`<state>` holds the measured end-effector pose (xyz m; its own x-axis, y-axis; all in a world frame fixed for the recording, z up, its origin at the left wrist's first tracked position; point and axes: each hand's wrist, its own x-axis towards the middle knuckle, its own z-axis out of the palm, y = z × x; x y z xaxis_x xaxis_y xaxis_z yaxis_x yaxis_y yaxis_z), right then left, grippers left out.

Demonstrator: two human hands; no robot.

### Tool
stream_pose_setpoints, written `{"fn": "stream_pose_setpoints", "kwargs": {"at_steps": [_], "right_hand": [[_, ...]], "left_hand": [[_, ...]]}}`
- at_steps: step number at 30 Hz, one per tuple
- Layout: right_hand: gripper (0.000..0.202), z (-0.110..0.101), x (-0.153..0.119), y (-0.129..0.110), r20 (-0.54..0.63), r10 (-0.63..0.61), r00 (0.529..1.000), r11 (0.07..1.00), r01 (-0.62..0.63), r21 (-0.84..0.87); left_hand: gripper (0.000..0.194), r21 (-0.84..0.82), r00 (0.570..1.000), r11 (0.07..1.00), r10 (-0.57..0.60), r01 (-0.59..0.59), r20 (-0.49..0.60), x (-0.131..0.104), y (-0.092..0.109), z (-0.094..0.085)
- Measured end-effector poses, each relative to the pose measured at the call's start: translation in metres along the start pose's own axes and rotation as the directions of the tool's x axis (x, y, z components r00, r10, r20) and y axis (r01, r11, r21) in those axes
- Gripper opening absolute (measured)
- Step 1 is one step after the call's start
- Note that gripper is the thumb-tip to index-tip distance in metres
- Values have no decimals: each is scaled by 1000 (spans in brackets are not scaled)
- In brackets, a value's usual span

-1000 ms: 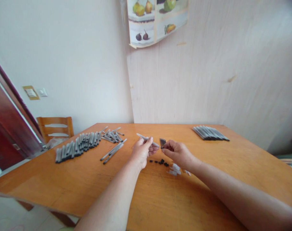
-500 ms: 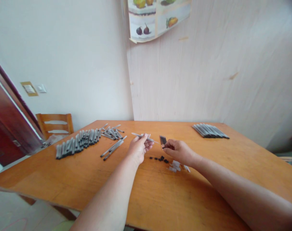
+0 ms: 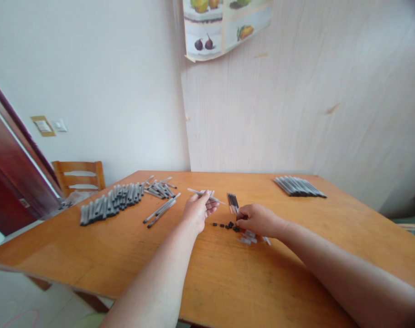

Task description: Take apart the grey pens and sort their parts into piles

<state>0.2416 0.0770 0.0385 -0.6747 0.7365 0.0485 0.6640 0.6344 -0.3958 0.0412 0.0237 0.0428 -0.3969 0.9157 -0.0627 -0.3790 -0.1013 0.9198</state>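
Observation:
My left hand [image 3: 199, 208] is closed on a pale pen barrel [image 3: 212, 198], which slants across its fingers above the table. My right hand [image 3: 253, 218] has its fingers pinched together beside several small black plugs [image 3: 230, 225]; whether anything is between the fingertips is hidden. Just behind it lie dark-filled refills [image 3: 232, 200] side by side. Clear caps [image 3: 250, 236] are scattered in front of the right hand. Left of my left hand are a few loose pens [image 3: 162, 210].
On the wooden table [image 3: 207, 282], a long row of pens [image 3: 113, 202] and a small heap [image 3: 159, 188] lie at the left. Another row of pens [image 3: 299, 187] is at the back right. A wooden chair [image 3: 79, 177] stands beyond the left edge.
My right hand has moved from the refills toward me, down to the black plugs. My left hand keeps its hold on the pen barrel.

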Motion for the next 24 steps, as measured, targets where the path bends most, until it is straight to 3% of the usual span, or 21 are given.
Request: {"fn": "stream_pose_setpoints", "kwargs": {"at_steps": [5, 11, 18, 21, 24], "right_hand": [[15, 1, 0, 0, -6, -1, 1000, 997, 2, 73], [26, 3, 1, -11, -252, -21, 967, 969, 81, 232], [26, 9, 2, -17, -351, -37, 936, 951, 141, 276], [23, 7, 3, -11, -372, -4, 928, 956, 113, 272], [22, 2, 4, -2, -397, 26, 917, 967, 78, 242]], "left_hand": [[19, 7, 1000, 1000, -12, 12, 16, -1, 0, 1], [23, 32, 999, 999, -10, 8, 54, -4, -1, 4], [25, 41, 991, 999, -24, 19, 132, -5, -6, 6], [21, -8, 998, 1000, 25, -25, 61, 3, -2, -2], [19, -74, 994, 994, 77, -83, -77, 12, 6, -13]]}}
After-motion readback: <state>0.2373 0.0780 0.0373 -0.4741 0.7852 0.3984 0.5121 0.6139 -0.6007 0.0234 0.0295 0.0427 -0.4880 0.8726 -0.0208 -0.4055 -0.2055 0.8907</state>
